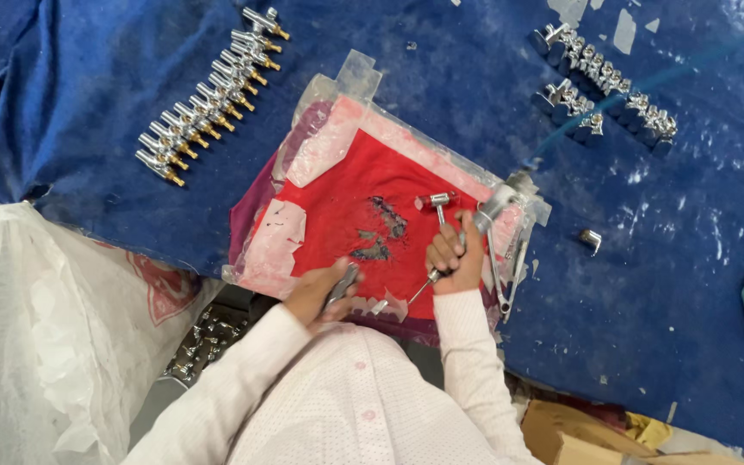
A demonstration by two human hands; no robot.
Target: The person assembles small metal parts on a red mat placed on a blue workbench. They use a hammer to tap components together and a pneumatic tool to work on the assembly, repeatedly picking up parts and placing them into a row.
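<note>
What my left hand (320, 293) clamps is mostly hidden; only a grey metal piece (344, 284) pokes out. My hands rest on a red cloth pad (346, 207) taped over a blue work surface (475, 77). My right hand (454, 258) grips a thin tool (428, 280), a small chrome fitting (434, 202) just beyond its knuckles

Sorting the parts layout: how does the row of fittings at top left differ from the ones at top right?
The left row of fittings is one long diagonal line with brass-coloured tips; the right group of fittings shows no brass and sits in two lines, one short, one longer. The left row is packed evenly; the right group looks looser. Both are shiny metal, lying on the blue cloth.
</note>
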